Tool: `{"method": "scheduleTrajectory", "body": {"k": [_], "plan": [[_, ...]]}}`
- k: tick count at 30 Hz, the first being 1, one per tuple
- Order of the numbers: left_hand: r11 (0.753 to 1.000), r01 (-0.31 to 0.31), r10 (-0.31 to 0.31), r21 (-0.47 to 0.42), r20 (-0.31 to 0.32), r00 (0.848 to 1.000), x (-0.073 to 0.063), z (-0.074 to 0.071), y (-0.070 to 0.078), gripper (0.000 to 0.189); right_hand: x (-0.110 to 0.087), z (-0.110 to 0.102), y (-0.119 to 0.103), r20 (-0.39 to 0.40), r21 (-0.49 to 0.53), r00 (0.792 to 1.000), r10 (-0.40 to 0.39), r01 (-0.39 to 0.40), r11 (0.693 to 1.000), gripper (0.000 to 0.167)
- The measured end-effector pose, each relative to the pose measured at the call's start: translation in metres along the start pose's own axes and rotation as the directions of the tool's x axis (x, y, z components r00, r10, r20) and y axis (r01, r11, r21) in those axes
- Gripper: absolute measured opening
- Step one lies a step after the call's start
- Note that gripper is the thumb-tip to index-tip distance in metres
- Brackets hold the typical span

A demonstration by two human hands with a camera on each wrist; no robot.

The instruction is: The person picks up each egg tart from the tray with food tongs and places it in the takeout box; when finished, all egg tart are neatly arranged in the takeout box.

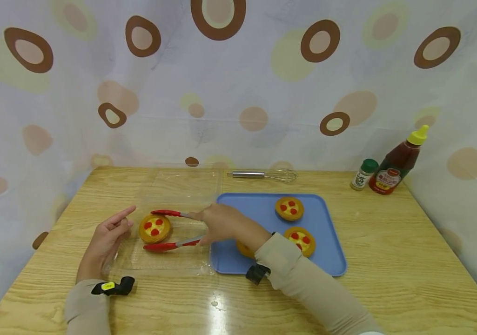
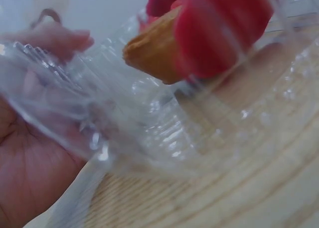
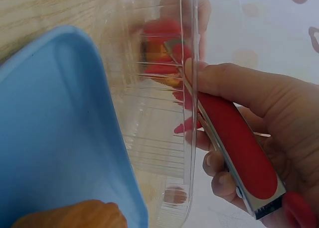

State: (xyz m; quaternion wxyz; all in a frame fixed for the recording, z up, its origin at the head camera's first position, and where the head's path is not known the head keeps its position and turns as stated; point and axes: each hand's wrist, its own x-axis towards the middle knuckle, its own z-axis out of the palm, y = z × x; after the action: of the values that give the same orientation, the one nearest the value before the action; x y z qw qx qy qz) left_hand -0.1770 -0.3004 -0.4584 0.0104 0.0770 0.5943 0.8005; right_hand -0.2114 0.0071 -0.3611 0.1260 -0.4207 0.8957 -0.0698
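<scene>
Nearest, lower frame: two beige sleeves (image 1: 305, 274) with black wrist cameras (image 1: 113, 286), over a wood-grain worktop (image 1: 414, 260).

Left hand (image 1: 107, 235), left of centre: index finger straight, other fingers relaxed, nothing seen gripped; placed along the left wall of a clear plastic container (image 1: 154, 268). Contact with the wall: cannot tell.

Right hand (image 1: 223, 225), centre: fingers and thumb curled round red-and-metal tongs (image 1: 163, 246), their heads spread to either side of a tart (image 1: 154, 229) over the left part of the container. Whether the tart is raised: cannot tell.

Right of centre: blue tray (image 1: 246, 201) bearing more tarts (image 1: 290, 208), one partly hidden by the right wrist.

Farther: whisk (image 1: 248, 175), upper centre; green-capped shaker (image 1: 363, 176) and yellow-capped sauce bottle (image 1: 395, 168), right. Behind all, spotted curtain (image 1: 238, 83).
</scene>
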Motion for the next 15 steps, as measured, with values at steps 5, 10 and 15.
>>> {"method": "scheduleTrajectory", "body": {"k": [5,10,15], "plan": [[1.0,-0.005,0.005,0.005,0.007,1.0,0.0,-0.001,-0.001,0.048,-0.005,0.001,0.0,-0.02,-0.037,1.0,-0.01,0.009,0.999,0.077],[1.0,0.001,-0.001,0.014,0.001,1.0,0.0,-0.001,0.0,0.046,-0.015,0.0,0.002,-0.06,-0.034,0.998,-0.001,-0.001,0.999,0.08],[1.0,-0.002,0.002,-0.003,0.005,1.0,-0.002,0.004,0.004,0.048,-0.03,-0.001,0.013,-0.137,0.052,0.99,-0.025,0.032,0.998,0.083]]}}
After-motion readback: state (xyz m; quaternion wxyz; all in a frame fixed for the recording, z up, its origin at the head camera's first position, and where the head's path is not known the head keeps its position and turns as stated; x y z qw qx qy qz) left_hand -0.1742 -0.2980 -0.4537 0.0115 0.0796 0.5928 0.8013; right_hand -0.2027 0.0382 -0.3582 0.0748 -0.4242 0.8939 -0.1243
